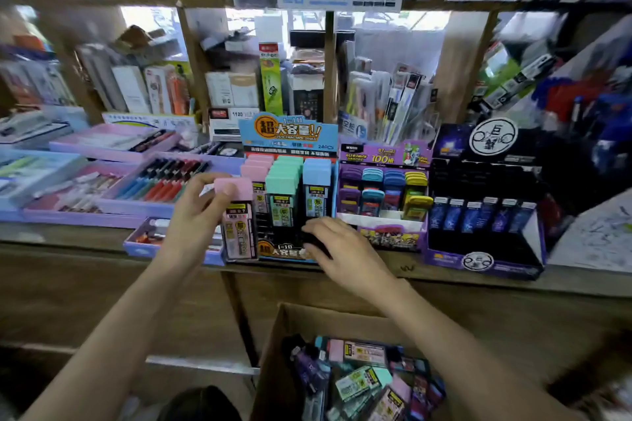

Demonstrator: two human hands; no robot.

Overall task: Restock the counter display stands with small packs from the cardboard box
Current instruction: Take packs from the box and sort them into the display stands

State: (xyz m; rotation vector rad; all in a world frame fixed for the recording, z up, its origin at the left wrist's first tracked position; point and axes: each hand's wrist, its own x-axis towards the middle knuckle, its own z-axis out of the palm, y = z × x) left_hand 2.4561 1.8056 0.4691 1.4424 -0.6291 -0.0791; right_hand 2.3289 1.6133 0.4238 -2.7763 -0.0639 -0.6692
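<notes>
My left hand (196, 215) pinches a pink-capped pack (239, 219) by its top, holding it upright at the left front of the blue display stand (290, 133). Rows of pink, green and blue packs (285, 188) stand in that stand. My right hand (338, 249) lies over the stand's lower front with fingers bent, touching something dark that I cannot make out. Below the counter, the open cardboard box (290, 328) holds several mixed packs (362, 376).
A purple stand (386, 232) with coloured cases and a dark stand (485, 249) with blue packs sit to the right. Purple pen trays (113, 212) fill the counter at left. Shelves of stationery rise behind. The wooden counter edge (444, 278) runs across.
</notes>
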